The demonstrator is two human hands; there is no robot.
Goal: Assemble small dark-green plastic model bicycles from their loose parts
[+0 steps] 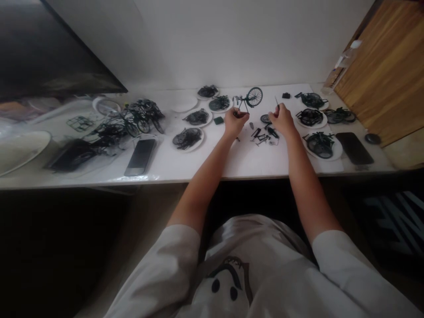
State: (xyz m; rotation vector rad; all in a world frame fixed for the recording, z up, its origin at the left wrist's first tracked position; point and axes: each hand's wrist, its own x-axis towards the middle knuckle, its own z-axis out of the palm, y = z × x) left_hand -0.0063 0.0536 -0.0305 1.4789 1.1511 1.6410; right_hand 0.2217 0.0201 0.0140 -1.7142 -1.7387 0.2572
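My left hand (233, 123) is closed on a model bicycle frame (244, 102) over the middle of the white table. A spoked wheel (254, 97) sits on the frame's far right end. In my right hand (282, 120) is a slim pointed tool (277, 101), its tip upward; its exact kind is too small to tell. A smaller dark wheel (265, 118) lies beside the right fingertips. Loose dark bicycle parts (263, 136) are scattered on the table between my two hands. A small green block (218, 120) lies left of my left hand.
White plates of bicycle parts (198, 140) stand on the left, others (337, 152) on the right. Assembled model bicycles (142, 115) crowd farther left, near a phone (141, 157). Another dark phone (354, 148) and a plastic bottle (346, 59) are at the right.
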